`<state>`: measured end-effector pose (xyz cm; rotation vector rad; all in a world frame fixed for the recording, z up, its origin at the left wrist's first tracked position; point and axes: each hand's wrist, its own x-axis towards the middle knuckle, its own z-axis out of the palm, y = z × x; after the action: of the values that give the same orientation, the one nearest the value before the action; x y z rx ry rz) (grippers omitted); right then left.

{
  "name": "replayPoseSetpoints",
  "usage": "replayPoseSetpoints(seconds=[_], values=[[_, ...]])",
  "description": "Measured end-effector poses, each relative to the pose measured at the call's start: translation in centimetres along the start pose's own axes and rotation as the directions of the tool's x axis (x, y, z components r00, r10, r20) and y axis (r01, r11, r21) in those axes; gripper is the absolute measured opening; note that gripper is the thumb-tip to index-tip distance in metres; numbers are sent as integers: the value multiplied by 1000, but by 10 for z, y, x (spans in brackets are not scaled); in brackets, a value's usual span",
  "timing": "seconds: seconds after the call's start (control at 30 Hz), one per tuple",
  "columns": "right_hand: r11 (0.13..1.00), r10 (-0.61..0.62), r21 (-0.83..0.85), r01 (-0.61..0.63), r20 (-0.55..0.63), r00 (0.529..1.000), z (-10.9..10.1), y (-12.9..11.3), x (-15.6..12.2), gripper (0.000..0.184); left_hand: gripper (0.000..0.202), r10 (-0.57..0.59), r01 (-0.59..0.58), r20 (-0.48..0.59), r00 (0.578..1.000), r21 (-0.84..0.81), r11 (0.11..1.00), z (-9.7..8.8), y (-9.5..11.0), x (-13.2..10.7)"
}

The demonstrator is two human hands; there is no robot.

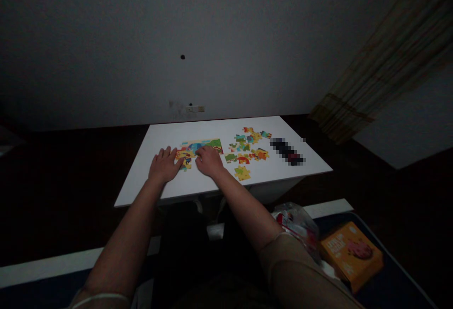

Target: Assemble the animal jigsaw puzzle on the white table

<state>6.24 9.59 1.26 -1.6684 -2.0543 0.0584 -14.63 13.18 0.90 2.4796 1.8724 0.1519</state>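
Dim grey wall [226, 40] rises ahead of you, with a small switch plate [195, 109] low on it and a striped curtain [385, 59] hanging at the far right. Below it, a white table [170, 134] stands on a dark floor. Your partly assembled jigsaw puzzle [201, 149] lies near the middle of the tabletop, its colourful pieces fitted into a rough rectangle. Your left hand [163, 165] rests flat on the table, fingers open and spread, with the fingertips at the puzzle's left edge. Your right hand [209, 162] sits on the puzzle's lower part, fingers curled downward; you can't tell from this view whether they're gripping a piece. To the right of the puzzle lies a scattered cluster of loose puzzle pieces [246, 146], with one yellow piece [242, 173] apart near the table's front edge. Further right is a pixelated dark object [287, 151], too blurred to identify. Down by your right arm, a crumpled plastic bag [296, 224] sits beside an orange box [351, 257].
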Motion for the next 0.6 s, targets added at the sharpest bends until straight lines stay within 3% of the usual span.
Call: replayPoseSetpoints(seconds=[0.13,0.23,0.3,0.37,0.43,0.53,0.6], values=[[975,-217,53,216,20,976,-13,-7,-11,30,74,11,-11,-2,1000,7,1000,-2,1,-1],[938,-335,84,336,-26,942,-28,-10,-42,31,76,23,-23,-7,1000,4,1000,-3,1,-1],[935,-333,108,339,-73,940,-42,0,-71,31,78,24,-24,-1,1000,-10,1000,-3,0,-1],[963,-219,123,239,-160,963,-58,27,-97,30,79,22,-22,4,1000,-23,999,-2,-1,0],[995,-21,89,43,-241,970,-74,68,-115,30,77,20,-20,2,1000,-29,999,-2,-1,1],[959,265,-11,-284,-326,907,-93,138,-125,39,74,15,-15,-5,1000,-34,999,-1,0,1],[916,352,-86,-391,-294,889,-97,174,-124,49,73,13,-13,-9,1000,-35,999,-1,0,2]])
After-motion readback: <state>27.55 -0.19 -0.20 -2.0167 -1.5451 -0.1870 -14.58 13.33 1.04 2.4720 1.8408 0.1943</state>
